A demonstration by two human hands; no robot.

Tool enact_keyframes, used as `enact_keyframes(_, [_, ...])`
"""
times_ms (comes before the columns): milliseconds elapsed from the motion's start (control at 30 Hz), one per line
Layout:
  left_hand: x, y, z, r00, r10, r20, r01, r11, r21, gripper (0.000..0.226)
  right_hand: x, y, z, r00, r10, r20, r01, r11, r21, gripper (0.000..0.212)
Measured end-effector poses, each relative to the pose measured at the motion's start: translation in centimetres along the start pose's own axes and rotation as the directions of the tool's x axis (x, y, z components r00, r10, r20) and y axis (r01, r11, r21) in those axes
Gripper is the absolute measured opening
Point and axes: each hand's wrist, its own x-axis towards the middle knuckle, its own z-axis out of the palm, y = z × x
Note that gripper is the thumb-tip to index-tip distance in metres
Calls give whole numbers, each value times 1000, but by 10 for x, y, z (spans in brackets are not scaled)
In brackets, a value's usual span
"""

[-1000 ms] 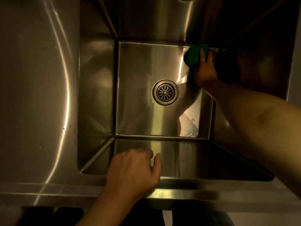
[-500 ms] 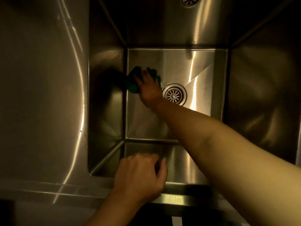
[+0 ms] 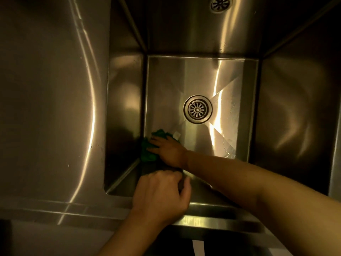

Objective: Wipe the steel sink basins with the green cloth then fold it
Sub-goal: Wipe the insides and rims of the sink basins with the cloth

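1. A deep square stainless-steel sink basin (image 3: 287, 115) fills the head view, with a flat steel desk (image 3: 46, 108) adjoining it on the left.
2. The crumpled green cloth (image 3: 147, 153) lies on the basin floor in the near-left corner, touching the left wall.
3. The right hand (image 3: 168, 152) reaches down into the basin and presses on the cloth. Its fingers (image 3: 156, 140) are spread and fairly straight across the top of the cloth, not wrapped round it.
4. The left hand (image 3: 159, 194) rests on the basin's front rim (image 3: 83, 207). Its fingers (image 3: 166, 175) are hooked down over the rim's inner edge, with the thumb alongside them. The fingertips are hidden.
5. A round slotted steel drain strainer (image 3: 197, 109) sits in the middle of the basin floor, well apart from the cloth.
6. A second round grate (image 3: 219, 3) shows high on the far wall.
7. Bright streaks of reflected light cross the floor to the right of the drain.
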Motion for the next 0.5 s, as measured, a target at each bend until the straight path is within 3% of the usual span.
enact_keyframes(100, [-2, -1, 3, 1000, 8, -13, -8, 999, -40, 51, 8, -11, -9, 997, 57, 57, -65, 986, 152, 52])
enact_keyframes(267, [-1, -1, 4, 1000, -4, -22, 3, 997, -74, 52, 10, -22, -14, 979, 128, 158, -173, 930, 323, 51])
enact_keyframes(400, [-2, -4, 7, 999, 7, -41, -10, 996, -89, 44, -14, -10, -22, 962, 161, 219, -222, 930, 291, 51])
enact_keyframes(500, [-4, -4, 7, 998, 6, -57, -9, 998, -55, 42, -41, 6, -38, 938, 181, 297, -240, 955, 174, 51])
